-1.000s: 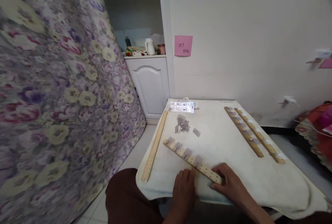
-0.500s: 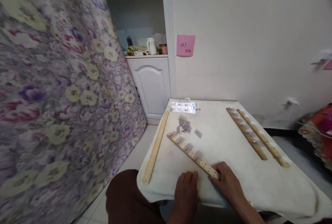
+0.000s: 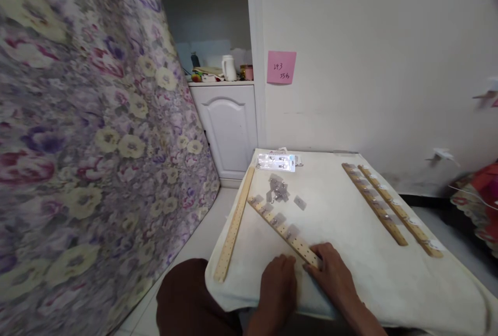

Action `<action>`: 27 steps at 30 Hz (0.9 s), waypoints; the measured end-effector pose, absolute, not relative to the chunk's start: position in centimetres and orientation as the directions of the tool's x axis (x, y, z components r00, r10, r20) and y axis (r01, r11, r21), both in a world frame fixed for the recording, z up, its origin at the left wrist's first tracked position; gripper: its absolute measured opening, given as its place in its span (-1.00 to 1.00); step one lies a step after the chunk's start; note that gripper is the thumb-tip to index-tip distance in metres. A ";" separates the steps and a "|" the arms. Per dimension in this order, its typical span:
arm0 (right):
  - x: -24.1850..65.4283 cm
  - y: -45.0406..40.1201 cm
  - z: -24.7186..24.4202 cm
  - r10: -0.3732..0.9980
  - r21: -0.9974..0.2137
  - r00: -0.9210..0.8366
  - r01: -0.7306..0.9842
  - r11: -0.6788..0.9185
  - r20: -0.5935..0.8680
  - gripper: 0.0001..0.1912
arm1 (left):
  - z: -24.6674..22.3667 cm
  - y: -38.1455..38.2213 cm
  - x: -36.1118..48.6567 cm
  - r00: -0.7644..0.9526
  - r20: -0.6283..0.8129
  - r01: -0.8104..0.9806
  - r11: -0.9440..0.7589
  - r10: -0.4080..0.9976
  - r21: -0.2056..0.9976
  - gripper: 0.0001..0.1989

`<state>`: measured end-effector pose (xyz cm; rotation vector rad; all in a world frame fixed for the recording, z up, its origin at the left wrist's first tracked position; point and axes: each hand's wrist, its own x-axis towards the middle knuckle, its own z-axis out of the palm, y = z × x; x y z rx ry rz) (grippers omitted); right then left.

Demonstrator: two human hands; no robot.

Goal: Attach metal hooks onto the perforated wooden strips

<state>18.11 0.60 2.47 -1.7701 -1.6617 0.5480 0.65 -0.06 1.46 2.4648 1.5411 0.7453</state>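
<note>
My right hand (image 3: 330, 273) grips the near end of a wooden strip with rows of holes (image 3: 299, 245), thumb on one side and fingers on the other. Small clear plastic cards (image 3: 278, 218) with metal bits stand along its far half. Just left of that strip, my left hand (image 3: 278, 284) rests at the table's front with fingers curled together; what is under them, if anything, is hidden. Beyond the strip is a pile of clear cards with small metal parts (image 3: 278, 190). One loose card (image 3: 300, 202) lies to the right of the pile.
A bare holed wooden strip (image 3: 233, 227) lies along the left edge of the cloth-covered table (image 3: 334, 196). Two strips bearing cards (image 3: 373, 204) lie at the right. A clear package (image 3: 275, 162) sits at the back, near the wall. A floral curtain (image 3: 116, 144) hangs on the left.
The held wooden strip and my right hand have shifted slightly left. My left hand's fingers, stretched flat before, are now curled in.
</note>
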 end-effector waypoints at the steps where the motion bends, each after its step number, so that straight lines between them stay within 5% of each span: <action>1: 18.4 0.9 2.3 0.987 -0.732 0.111 0.681 0.011 0.118 -0.69 | 1.5 0.2 0.5 0.344 0.345 0.795 -0.466 0.873 0.388 -0.73; 7: 21.1 6.9 2.7 0.995 -0.855 0.062 0.517 0.033 0.076 -0.76 | 1.3 0.4 0.3 0.337 0.356 0.779 -0.471 0.872 0.414 -0.75; 15: 20.6 15.3 3.2 0.972 -0.902 0.233 0.427 -0.067 0.038 -0.81 | 0.5 0.5 0.5 0.352 0.261 0.825 -0.430 0.899 0.367 -0.74; 24: 21.1 13.8 2.8 0.985 -0.954 0.173 0.296 -0.048 0.004 -0.85 | 0.9 0.5 0.6 0.353 0.255 0.813 -0.429 0.901 0.393 -0.76; 27: 22.0 11.2 3.9 0.989 -0.958 0.112 0.279 0.065 0.100 -0.85 | 1.1 0.4 0.4 0.341 0.285 0.802 -0.435 0.896 0.409 -0.76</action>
